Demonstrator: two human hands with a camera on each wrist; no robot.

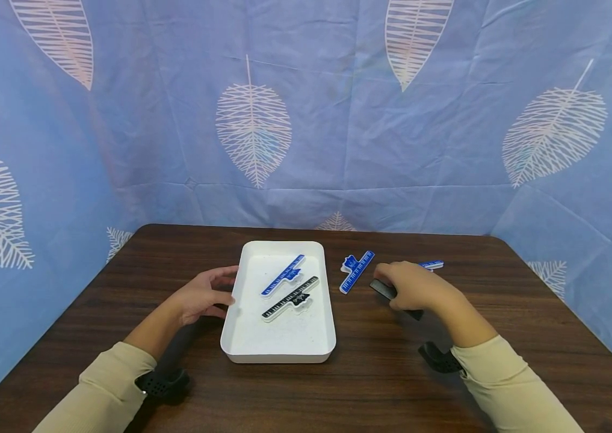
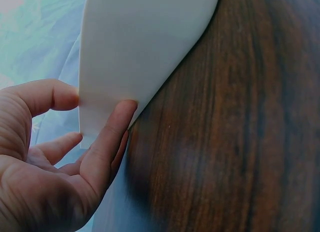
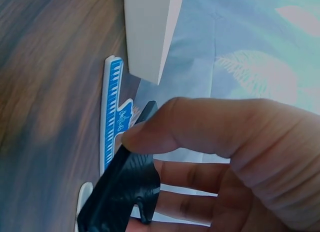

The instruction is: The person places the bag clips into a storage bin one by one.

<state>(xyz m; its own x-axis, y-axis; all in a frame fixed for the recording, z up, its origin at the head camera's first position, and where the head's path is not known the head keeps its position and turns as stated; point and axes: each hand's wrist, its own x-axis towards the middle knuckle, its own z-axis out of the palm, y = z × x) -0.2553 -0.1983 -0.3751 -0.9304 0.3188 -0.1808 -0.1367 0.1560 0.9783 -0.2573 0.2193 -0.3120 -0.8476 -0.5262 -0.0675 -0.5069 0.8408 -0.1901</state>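
Observation:
My left hand [image 1: 203,294] touches the left wall of a white tray [image 1: 278,346], thumb and fingers mostly straight against its side. Inside the tray lie a blue piano-key clip [image 1: 283,278] and a black piano-key clip [image 1: 290,299], both slanted. Right of the tray, my right hand [image 1: 414,285] pinches a dark clip [image 3: 125,184] between thumb and fingers, tilted over the table. A blue clip [image 1: 357,272] lies between the tray and this hand. Behind the hand, another blue clip [image 1: 432,264] is partly hidden.
Everything stands on a dark wood-grain table [image 1: 370,385]. A blue curtain [image 1: 311,150] with white leaf prints hangs behind and at both sides. Black wrist straps [image 1: 162,382] show on both forearms near the light sleeves.

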